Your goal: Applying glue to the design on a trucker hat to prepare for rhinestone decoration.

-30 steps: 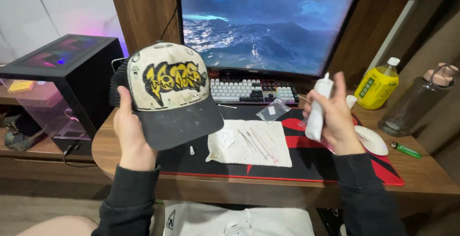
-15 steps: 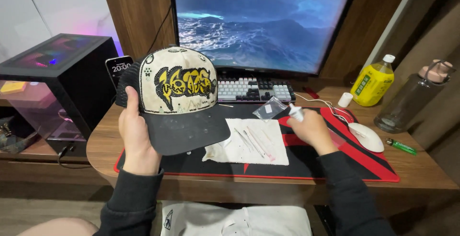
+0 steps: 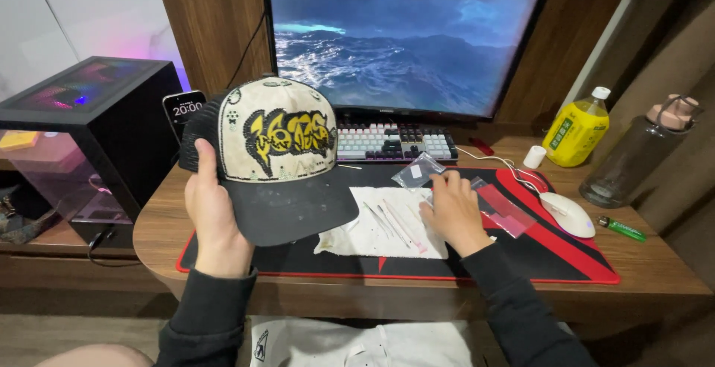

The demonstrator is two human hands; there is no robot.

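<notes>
Cap (image 3: 279, 151): cream front, yellow-black graffiti design, dark brim, raised above the desk's left side in your left hand.
Left hand (image 3: 212, 207): fingers closed on the cap's side.
Right hand (image 3: 452, 209): flat, fingers loose, resting on the white cloth (image 3: 372, 234).
On the cloth: thin tools (image 3: 395, 222) just left of your right hand.
Beyond your right hand: clear bag (image 3: 418, 171), keyboard (image 3: 395, 142).
Right of it: mouse (image 3: 567, 214).

It was a home computer corner: a wooden table (image 3: 655, 278) carried a large monitor (image 3: 406, 36), a keyboard (image 3: 395, 142), a mouse (image 3: 567, 214) on a red-and-black mat (image 3: 551, 259), beside a glowing glass-sided PC case (image 3: 97, 125).
</notes>
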